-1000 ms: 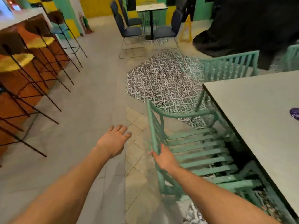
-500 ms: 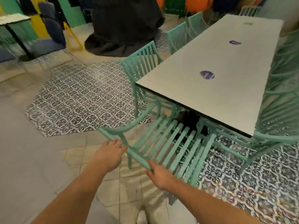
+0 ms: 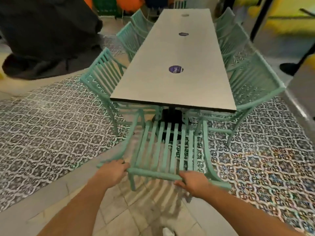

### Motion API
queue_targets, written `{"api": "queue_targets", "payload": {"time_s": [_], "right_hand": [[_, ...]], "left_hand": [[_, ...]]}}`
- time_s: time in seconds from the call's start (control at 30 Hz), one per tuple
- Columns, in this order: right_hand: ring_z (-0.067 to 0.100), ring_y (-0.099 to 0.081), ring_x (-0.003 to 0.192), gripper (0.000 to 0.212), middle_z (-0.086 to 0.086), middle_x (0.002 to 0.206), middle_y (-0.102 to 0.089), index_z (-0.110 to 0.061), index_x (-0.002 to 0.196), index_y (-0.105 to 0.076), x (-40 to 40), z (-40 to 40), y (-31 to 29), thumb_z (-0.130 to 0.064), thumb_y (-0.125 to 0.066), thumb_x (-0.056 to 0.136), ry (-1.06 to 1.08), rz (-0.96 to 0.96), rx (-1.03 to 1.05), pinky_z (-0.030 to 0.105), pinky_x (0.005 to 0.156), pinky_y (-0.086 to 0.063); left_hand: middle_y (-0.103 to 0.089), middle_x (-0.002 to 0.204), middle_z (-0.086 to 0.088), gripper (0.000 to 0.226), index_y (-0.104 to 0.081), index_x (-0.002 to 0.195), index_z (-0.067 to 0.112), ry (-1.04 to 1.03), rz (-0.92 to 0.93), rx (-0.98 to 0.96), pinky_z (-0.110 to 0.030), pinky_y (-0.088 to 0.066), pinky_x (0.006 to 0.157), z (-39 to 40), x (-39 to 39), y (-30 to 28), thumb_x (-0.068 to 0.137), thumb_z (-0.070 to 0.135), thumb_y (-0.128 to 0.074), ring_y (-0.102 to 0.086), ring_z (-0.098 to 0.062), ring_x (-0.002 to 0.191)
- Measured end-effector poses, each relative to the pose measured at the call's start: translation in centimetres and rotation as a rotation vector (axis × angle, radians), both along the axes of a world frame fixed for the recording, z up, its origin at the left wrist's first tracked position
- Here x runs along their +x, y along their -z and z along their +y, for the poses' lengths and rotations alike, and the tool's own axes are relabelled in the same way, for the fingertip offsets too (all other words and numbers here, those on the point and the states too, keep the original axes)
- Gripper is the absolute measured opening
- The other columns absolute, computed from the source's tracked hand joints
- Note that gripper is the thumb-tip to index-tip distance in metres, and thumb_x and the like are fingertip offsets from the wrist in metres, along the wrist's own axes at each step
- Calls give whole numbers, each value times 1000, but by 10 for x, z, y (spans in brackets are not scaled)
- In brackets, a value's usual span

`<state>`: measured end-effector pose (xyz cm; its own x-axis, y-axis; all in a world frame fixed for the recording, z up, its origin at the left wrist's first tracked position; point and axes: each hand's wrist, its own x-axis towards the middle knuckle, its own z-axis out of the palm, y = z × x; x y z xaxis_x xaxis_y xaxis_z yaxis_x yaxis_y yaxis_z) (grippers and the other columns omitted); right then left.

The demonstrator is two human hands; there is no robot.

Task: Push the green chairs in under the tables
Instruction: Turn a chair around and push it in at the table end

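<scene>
A green slatted chair (image 3: 167,147) stands at the near short end of a long grey table (image 3: 177,82), its seat facing the table base. My left hand (image 3: 113,172) grips the left part of its top back rail. My right hand (image 3: 193,182) grips the same rail further right. The front of the seat sits just under the table's edge. More green chairs line both long sides, one at the near left (image 3: 102,77) and one at the near right (image 3: 252,86), each tucked against the table.
A black table base (image 3: 172,116) stands under the near end. Round purple stickers (image 3: 175,69) lie on the tabletop. A large dark covered mass (image 3: 46,34) sits at the back left. A black pole and stand (image 3: 289,67) is at the right. Patterned tiles surround the table.
The view has swung round to face the table's short end. My left hand has closed on the chair's back rail, and the chair now points squarely at the table.
</scene>
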<state>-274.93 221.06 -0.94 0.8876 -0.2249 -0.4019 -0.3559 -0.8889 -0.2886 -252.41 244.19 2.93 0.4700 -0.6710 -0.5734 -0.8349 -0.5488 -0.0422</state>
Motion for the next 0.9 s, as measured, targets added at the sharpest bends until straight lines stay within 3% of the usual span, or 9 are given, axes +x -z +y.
{"api": "queue_targets", "payload": {"time_s": [0.07, 0.17, 0.23, 0.3, 0.4, 0.53, 0.73, 0.9], "right_hand": [[18, -60, 90, 84, -4, 97, -60, -29, 115, -50, -15, -1, 0, -83, -4, 71, 67, 10, -65, 33, 73, -49], [14, -61, 96, 80, -9, 101, -61, -33, 116, -49, -43, -6, 0, -81, -3, 72, 194, 21, -108, 37, 88, -49], [12, -58, 110, 72, -12, 116, -60, -36, 120, -49, -56, -8, 2, -77, -6, 80, 272, 39, -181, 45, 103, -40], [12, -55, 115, 79, -14, 124, -57, -38, 122, -48, -58, -4, 1, -78, 2, 76, 315, 64, -198, 51, 109, -32], [11, -54, 115, 92, -16, 125, -56, -39, 119, -49, -57, 1, 7, -80, 12, 65, 359, 50, -189, 55, 110, -29], [14, -49, 122, 93, -14, 129, -54, -38, 122, -48, -57, -1, 1, -77, 12, 63, 371, 44, -183, 54, 110, -27], [17, -52, 115, 77, -12, 115, -58, -37, 103, -47, -64, 4, 2, -79, 6, 68, 348, 68, -173, 57, 105, -34], [17, -52, 115, 79, -12, 115, -57, -38, 106, -47, -75, 12, 0, -79, 10, 68, 335, 52, -178, 57, 107, -32]], "left_hand": [[-48, 135, -2, 39, -44, 137, 24, 59, 60, 0, -37, -43, 96, -1, 8, 4, 100, 35, -38, -49, -24, 122], [-51, 132, -1, 38, -44, 136, 24, 127, 63, -17, -41, -47, 93, -2, 12, 13, 100, 36, -35, -53, -24, 118], [-54, 124, -1, 32, -45, 129, 24, 154, 38, -42, -40, -49, 86, -1, 12, 18, 102, 36, -34, -55, -24, 111], [-55, 121, -2, 28, -46, 125, 22, 164, -4, -78, -35, -44, 75, 1, 11, 21, 103, 34, -33, -55, -23, 105], [-54, 122, -2, 28, -44, 127, 22, 168, -42, -116, -34, -39, 72, 3, 9, 25, 104, 33, -31, -53, -22, 103], [-51, 127, -1, 29, -42, 131, 24, 155, -47, -150, -39, -43, 87, 6, 7, 31, 103, 29, -33, -50, -23, 115], [-51, 124, 4, 30, -41, 131, 28, 161, -54, -163, -37, -46, 86, 14, 5, 35, 101, 26, -41, -50, -20, 113], [-54, 121, 3, 29, -46, 127, 25, 174, -26, -195, -36, -44, 86, 23, -5, 32, 104, 33, -31, -51, -19, 112]]}}
